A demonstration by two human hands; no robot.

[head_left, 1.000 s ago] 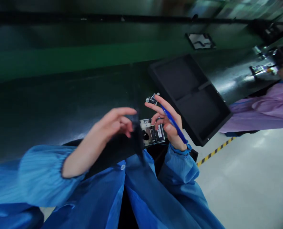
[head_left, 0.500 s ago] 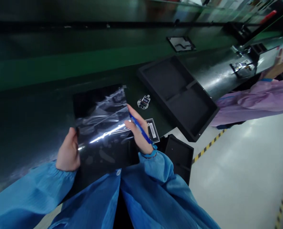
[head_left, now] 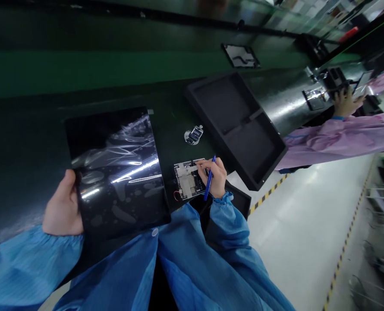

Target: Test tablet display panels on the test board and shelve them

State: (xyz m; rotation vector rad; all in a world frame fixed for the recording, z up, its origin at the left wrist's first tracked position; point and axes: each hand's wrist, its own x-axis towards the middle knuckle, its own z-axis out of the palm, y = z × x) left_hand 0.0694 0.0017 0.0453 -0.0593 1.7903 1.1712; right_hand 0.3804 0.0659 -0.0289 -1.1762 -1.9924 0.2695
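My left hand grips the left edge of a large black glossy screen panel, thumb on top, its fingers hidden beneath. Wrinkled clear film with bubbles covers the panel. To the right, my right hand carries a blue pen across its fingers. The same hand's thumb and fingertips pinch together at the upper right part of a circuit board, which has pale shielding and a thin red wire at its lower left. Whether they grip the board itself is unclear.
A shiny metal piece on a round base stands beyond the board. A black divided tray overhangs the bench edge, with another black tray below. A framed panel lies farther back. A co-worker's hand is at the far right.
My right hand has let go of the panel's right edge and moved right to the circuit board, pen still in hand. The panel has shifted left with my left hand. The board now shows its components.
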